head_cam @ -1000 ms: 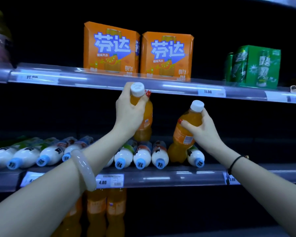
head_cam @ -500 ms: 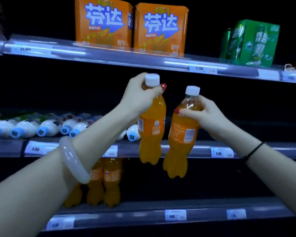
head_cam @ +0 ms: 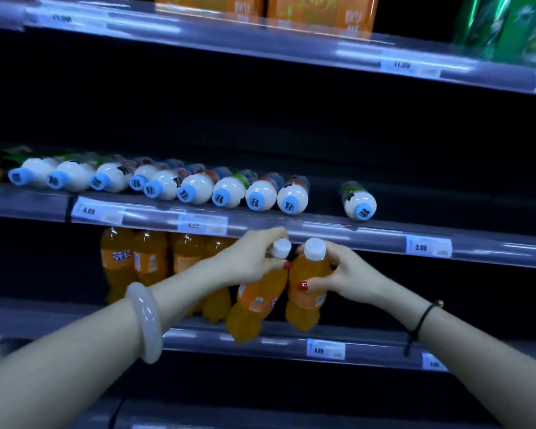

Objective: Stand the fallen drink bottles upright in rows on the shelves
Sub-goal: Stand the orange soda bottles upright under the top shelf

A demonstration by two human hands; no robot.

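Both hands gripping orange bottles mid-frame: left hand (head_cam: 254,258) on one (head_cam: 254,301), right hand (head_cam: 350,274) on another (head_cam: 307,292); next they probably need standing beside the orange row (head_cam: 155,261).

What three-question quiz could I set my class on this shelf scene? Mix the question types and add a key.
1. True or false: the left hand grips the left orange bottle and the right hand grips the right orange bottle.
2. Multiple choice: the white bottles on the middle shelf are A) upright, B) lying on their sides, C) packed in boxes.
3. Fill in: the lone white bottle lies to the ____ of that row.
Key: 1 true; 2 B; 3 right.
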